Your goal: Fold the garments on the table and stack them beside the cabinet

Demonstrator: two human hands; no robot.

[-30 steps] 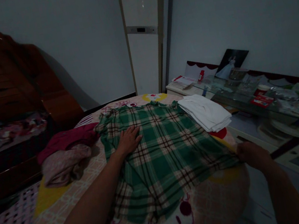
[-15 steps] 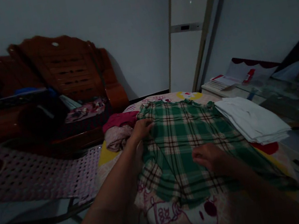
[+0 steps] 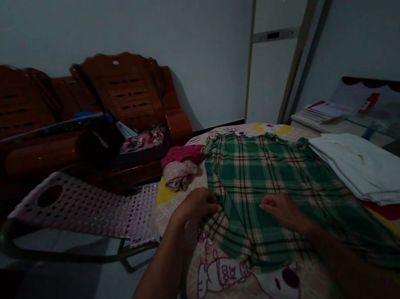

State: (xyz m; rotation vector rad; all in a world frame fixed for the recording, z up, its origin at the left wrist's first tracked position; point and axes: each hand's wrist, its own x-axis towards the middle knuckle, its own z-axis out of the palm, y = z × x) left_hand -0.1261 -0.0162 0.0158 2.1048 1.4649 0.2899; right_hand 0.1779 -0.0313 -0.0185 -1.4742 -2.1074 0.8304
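Green plaid, rumpled-cloth shirt — long axis slanting far-left to near-right.
Left hand at its edge, right hand over it, both curled — cannot tell if gripping.

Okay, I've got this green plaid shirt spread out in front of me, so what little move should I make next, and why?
I'd probably use your left hand to turn the left edge of the green plaid shirt inward: its curled fingers are at that edge, your right hand is over the middle, and the garment lies widely spread.
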